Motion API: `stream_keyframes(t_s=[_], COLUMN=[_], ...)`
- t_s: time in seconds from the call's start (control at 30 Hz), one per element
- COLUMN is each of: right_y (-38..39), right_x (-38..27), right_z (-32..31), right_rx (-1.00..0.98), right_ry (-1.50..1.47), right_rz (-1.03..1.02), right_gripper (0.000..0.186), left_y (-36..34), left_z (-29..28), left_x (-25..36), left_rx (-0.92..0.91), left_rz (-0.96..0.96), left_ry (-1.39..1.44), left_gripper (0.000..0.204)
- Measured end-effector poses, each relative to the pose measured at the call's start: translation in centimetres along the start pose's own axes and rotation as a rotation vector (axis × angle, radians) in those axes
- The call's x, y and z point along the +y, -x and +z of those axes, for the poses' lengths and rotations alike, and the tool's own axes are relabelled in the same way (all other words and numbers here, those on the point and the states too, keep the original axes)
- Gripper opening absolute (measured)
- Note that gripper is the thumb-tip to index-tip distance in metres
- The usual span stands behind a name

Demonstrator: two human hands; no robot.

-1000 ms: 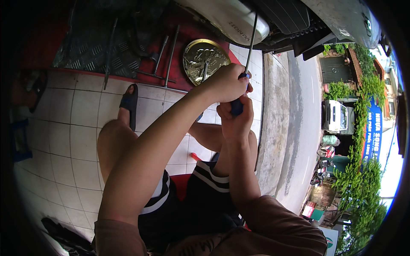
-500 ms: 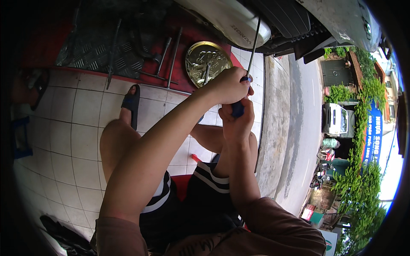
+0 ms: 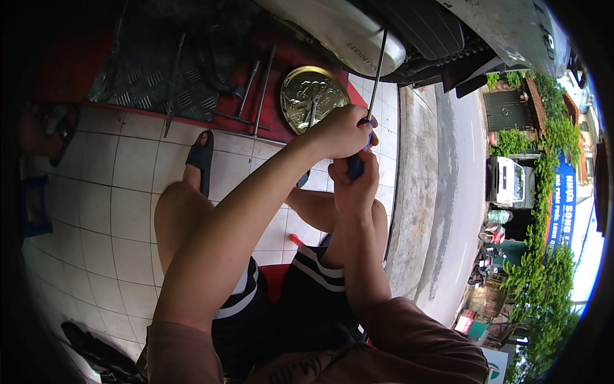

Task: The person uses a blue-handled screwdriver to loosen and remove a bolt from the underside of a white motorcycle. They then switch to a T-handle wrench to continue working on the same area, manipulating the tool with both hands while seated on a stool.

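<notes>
I have my left hand (image 3: 348,128) wrapped round the upper part of a blue-handled screwdriver (image 3: 355,166). My right hand (image 3: 355,185) grips the handle just below it. The long thin metal shaft (image 3: 377,77) runs up from my hands to the white part (image 3: 358,41) on the underside of a motorbike (image 3: 502,32); the tip's exact contact is too small to tell. A round gold-coloured metal tray (image 3: 300,89) with small parts and a tool in it lies behind my left hand.
A red platform (image 3: 236,102) with a chequer plate (image 3: 147,89) holds several long metal tools (image 3: 265,89). Another person's sandalled foot (image 3: 61,134) and a blue plastic object (image 3: 35,205) are at the left. White floor tiles (image 3: 96,243) border a road (image 3: 457,192) at right, with a parked white vehicle (image 3: 502,179).
The scene has shifted slightly right in the view. Both my hands keep their grip on the screwdriver, with little visible movement otherwise.
</notes>
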State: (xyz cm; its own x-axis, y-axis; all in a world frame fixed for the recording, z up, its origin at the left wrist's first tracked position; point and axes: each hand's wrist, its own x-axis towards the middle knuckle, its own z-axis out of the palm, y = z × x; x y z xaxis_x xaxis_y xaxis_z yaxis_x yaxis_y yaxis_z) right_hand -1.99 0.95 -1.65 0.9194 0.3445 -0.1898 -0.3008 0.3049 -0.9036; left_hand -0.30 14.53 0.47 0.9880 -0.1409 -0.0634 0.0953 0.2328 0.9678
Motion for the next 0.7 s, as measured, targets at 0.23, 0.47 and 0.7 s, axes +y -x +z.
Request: stream_keyframes(t_s=[0.23,0.47,0.7], right_y=[0.0,-0.3,0.1], right_x=[0.0,0.1,-1.5], right_z=[0.3,-0.4,1.0], right_rx=[-0.007,-0.029,0.247], right_ry=[0.009,-0.025,0.495], right_rz=[-0.023,-0.020,-0.305], right_gripper=[0.021,0.021,0.012], left_y=[0.0,0.0,-1.1], left_z=[0.1,0.3,0.4], left_x=[0.1,0.5,-0.2], left_rx=[0.007,0.005,0.001], left_rz=[0.019,-0.018,0.082], left_ry=[-0.060,-0.069,0.010], left_gripper=[0.027,0.027,0.026])
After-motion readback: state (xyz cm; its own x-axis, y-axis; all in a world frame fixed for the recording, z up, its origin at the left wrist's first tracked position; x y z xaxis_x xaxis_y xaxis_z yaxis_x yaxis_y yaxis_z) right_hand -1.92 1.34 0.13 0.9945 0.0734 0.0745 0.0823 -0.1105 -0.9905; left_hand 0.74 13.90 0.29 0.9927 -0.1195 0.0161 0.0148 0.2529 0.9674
